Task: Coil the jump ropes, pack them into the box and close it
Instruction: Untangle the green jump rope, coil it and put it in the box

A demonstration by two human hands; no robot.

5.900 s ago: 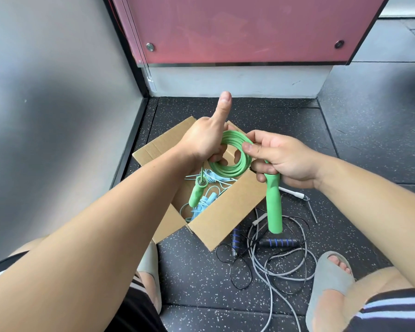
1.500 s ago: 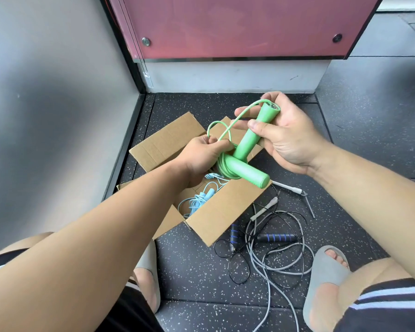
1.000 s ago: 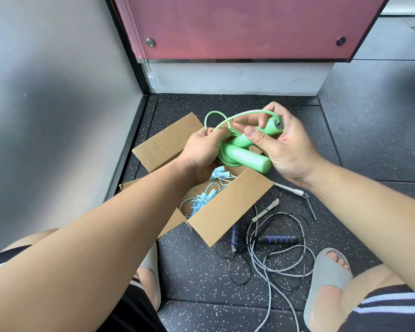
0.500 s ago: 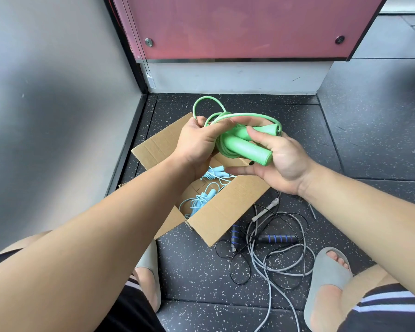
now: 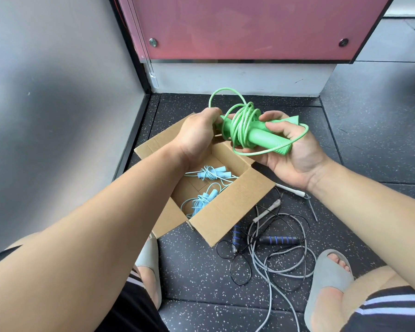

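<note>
One green jump rope is held above the open cardboard box, cord wound in several turns round its two green handles, which lie side by side; one loose loop sticks up at the back and another hangs out past the right palm. Left hand grips the left end of the bundle, fingers curled on it. Right hand cups the handles from below, thumb pressed on top, so both hands are closed on the same rope, close together. Inside the box are two light-blue rope bundles, one toward the back and one nearer the front. On the speckled floor right of the box lie two uncoiled ropes, tangled together: one black rope with two blue-striped handles, and one grey rope with two white handles. Two grey slippers are in view, left and right. All box flaps are open.
</note>
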